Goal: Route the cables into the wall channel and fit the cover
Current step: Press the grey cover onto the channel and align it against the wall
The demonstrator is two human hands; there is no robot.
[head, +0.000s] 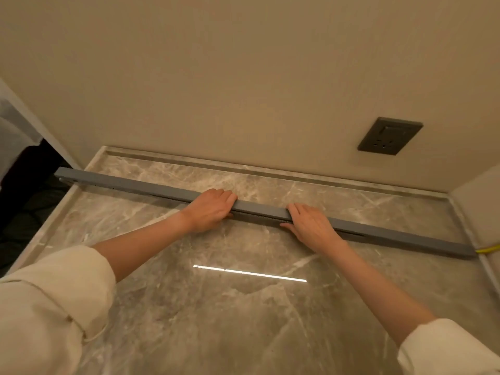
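A long grey cable channel (259, 208) lies across the marble surface (243, 307), running from the left edge to the right edge. Its grey cover sits on top, with a thin gap showing along the near side. My left hand (209, 209) rests over the channel left of the middle, fingers curled over its top. My right hand (311, 226) lies on it just to the right, fingers over the top and thumb on the near side. A yellow cable (488, 249) comes out at the channel's right end. Any cables inside are hidden.
A dark wall socket (389, 136) sits on the beige wall at the right. A raised stone rim (270, 171) runs along the back of the surface. The left edge of the surface drops to a dark area (29, 196). A side wall closes the right.
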